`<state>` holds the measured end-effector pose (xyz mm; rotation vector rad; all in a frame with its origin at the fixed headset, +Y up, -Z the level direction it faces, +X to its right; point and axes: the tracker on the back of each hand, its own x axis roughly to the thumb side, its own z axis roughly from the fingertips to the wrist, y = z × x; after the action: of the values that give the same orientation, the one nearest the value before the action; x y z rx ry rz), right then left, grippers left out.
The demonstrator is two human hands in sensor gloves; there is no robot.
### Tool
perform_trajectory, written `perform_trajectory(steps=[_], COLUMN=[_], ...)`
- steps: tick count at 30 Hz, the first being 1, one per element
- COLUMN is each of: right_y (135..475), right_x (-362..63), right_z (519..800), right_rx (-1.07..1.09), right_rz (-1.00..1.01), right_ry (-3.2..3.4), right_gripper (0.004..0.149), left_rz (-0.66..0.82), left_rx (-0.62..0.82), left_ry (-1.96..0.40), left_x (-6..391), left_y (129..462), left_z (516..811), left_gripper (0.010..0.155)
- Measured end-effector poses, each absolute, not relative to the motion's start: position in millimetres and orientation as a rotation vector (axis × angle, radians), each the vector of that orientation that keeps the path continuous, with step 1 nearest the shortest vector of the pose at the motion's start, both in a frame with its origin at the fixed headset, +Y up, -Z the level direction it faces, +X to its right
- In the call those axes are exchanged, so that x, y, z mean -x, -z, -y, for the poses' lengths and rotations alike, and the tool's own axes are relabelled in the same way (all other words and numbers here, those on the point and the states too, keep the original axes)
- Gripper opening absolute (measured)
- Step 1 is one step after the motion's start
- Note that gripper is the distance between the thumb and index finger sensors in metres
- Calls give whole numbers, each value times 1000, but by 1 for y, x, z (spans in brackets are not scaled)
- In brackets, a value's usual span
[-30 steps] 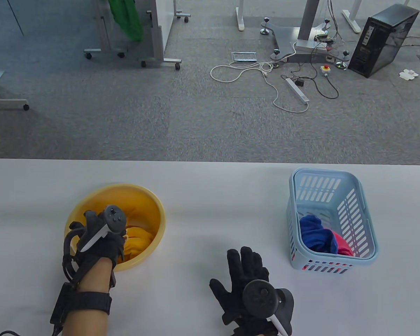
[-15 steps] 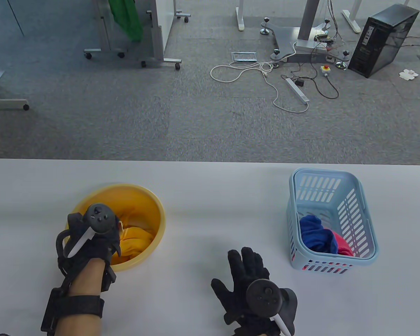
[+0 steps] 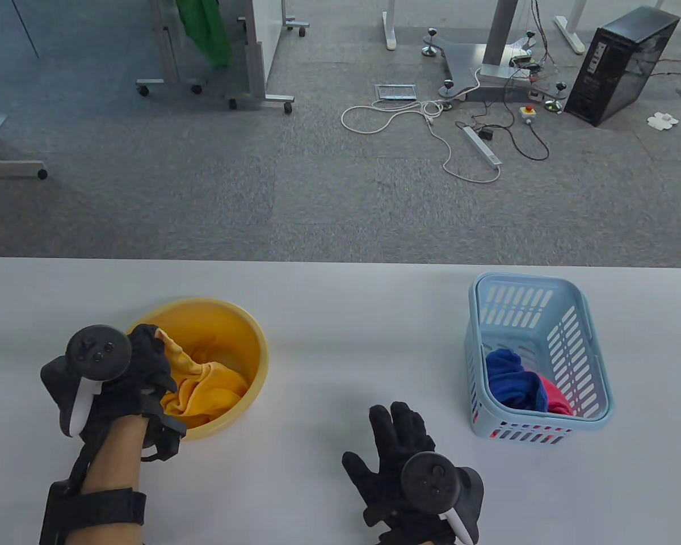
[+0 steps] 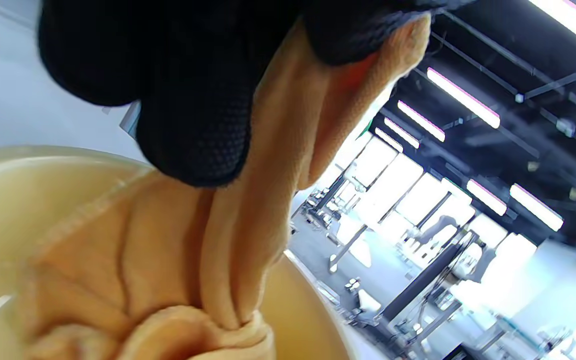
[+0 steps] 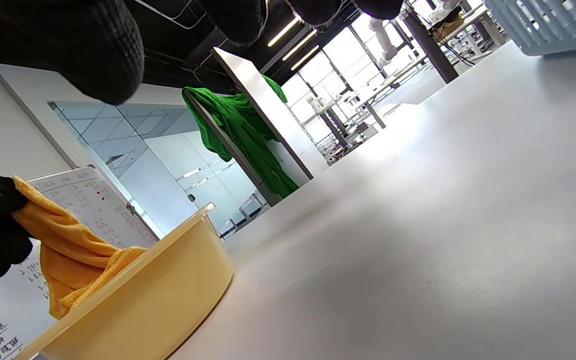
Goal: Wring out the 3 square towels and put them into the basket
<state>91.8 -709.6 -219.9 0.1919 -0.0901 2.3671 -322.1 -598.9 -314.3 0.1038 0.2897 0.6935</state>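
Observation:
A yellow towel lies partly in the yellow basin on the table's left. My left hand pinches one corner of it and holds that corner above the basin's near-left rim; the cloth hangs stretched from my fingers. The right wrist view shows the towel rising out of the basin. My right hand rests flat on the table, fingers spread, holding nothing. A blue towel and a pink one lie in the light blue basket at the right.
The white table has bare surface between basin and basket. Beyond its far edge lie grey carpet, cables, a computer tower and wheeled frames.
My left hand has risen and drawn back to the left out of the basin, pulling a corner of the yellow towel up with it. The right hand has stayed where it was.

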Motion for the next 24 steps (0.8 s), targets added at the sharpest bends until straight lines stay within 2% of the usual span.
perform_trajectory(steps=[5, 9, 17, 24], right_y=[219, 219, 218, 218], right_x=[-93, -93, -96, -95], right_z=[708, 709, 704, 704], right_rx=[-189, -190, -192, -203], right_rz=[91, 84, 100, 106], right_ry=[-2346, -2342, -2315, -2307], right_gripper=[88, 88, 88, 88], left_rz=[-325, -286, -241, -194], left_rx=[-170, -197, -332, -442], left_ry=[-887, -993, -982, -982], left_x=[326, 321, 309, 297], left_y=[306, 302, 293, 284], left_z=[584, 576, 552, 520], left_gripper=[45, 45, 44, 44])
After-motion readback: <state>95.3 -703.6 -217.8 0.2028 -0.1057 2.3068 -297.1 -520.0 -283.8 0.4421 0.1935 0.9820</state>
